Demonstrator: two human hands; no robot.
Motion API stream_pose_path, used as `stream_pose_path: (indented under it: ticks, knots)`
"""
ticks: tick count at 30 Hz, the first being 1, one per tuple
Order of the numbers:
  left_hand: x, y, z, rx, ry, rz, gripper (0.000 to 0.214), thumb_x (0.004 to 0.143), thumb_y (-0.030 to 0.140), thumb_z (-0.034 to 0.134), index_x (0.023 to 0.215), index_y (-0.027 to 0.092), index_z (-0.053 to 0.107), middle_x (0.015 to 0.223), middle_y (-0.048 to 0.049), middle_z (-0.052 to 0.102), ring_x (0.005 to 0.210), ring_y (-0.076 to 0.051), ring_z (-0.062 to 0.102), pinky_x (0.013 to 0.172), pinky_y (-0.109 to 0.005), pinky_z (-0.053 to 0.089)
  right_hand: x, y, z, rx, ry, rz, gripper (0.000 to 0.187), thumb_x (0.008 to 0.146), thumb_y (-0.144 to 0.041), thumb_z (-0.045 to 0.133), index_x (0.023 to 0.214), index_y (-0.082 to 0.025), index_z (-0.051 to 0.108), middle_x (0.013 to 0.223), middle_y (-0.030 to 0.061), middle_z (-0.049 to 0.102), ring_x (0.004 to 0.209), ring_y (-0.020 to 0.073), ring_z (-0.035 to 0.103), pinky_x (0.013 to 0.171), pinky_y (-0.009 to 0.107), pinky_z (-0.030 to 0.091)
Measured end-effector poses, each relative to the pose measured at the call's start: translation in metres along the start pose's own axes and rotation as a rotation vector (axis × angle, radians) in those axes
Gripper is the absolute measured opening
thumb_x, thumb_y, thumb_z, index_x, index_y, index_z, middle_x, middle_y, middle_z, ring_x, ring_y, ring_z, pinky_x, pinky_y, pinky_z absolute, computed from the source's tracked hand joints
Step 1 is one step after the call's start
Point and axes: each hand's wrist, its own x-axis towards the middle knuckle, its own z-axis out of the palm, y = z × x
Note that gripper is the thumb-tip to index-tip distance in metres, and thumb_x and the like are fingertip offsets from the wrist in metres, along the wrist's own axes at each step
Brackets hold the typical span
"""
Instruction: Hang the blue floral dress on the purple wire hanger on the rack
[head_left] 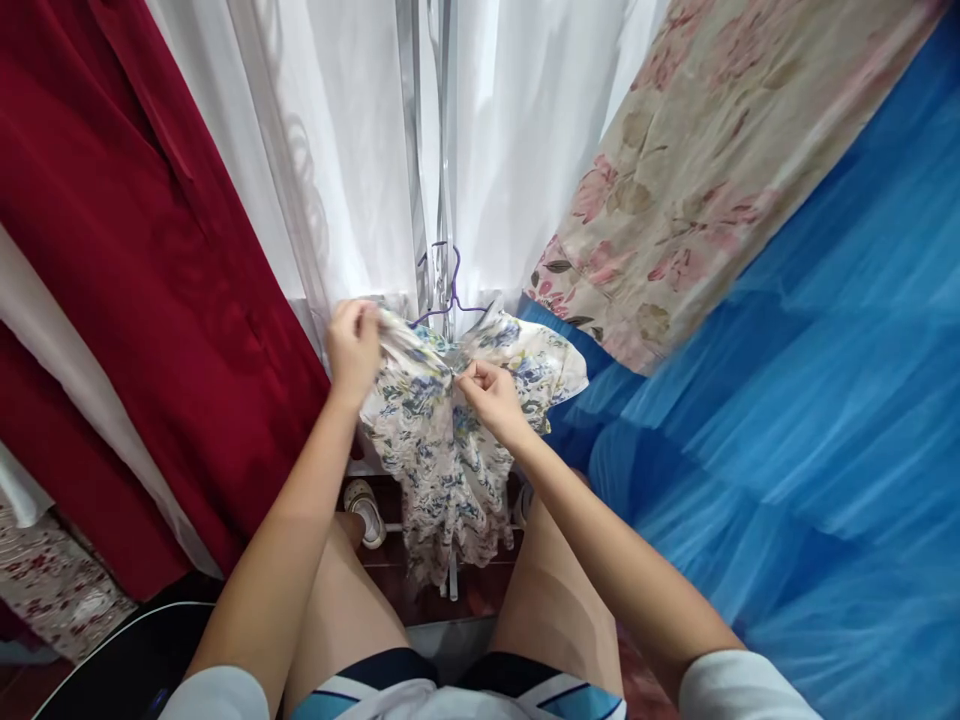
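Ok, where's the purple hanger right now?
The purple hanger is just above and slightly left of centre in the head view, rising from the neckline of the floral-print garment in front of the white fabric.

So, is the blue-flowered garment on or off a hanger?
On: a purple hanger rises from the neckline of the garment, its ends hidden at the shoulders.

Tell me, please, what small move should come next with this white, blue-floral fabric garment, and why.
Perhaps the left hand should smooth its side of the white, blue-floral fabric garment outward along the thin purple hanger: the cloth there looks gathered, while the opposite sleeve spreads out, and the right hand seems to pinch near the neckline.
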Motion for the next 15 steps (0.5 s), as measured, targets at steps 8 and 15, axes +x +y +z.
stream_pose_path:
  ticks: [8, 15]
  knots:
    - [-0.102, -0.094, -0.016, 0.133, -0.185, -0.414, 0.019, 0.091, 0.021, 0.043, 0.080, 0.016, 0.059, 0.085, -0.0073, 0.062, 0.084, -0.021, 0.058, 0.083, -0.033, 0.046, -0.035, 0.035, -0.035, -0.074, 0.039, 0.106, 0.022, 0.077, -0.035, 0.058, 0.063, -0.021, 0.047, 0.052, -0.0064, 0.037, 0.047, 0.0091, 0.029, 0.047, 0.024, 0.020]
    - [-0.188, 0.004, 0.037, -0.158, -0.551, -0.265, 0.025, 0.097, 0.030, 0.042, 0.087, 0.018, 0.062, 0.093, -0.0064, 0.065, 0.094, -0.018, 0.060, 0.088, -0.031, 0.047, -0.078, 0.084, -0.067, -0.241, 0.108, 0.246, 0.029, 0.075, -0.038, 0.052, 0.053, -0.022, 0.043, 0.046, -0.0042, 0.039, 0.046, 0.0115, 0.032, 0.047, 0.026, 0.024]
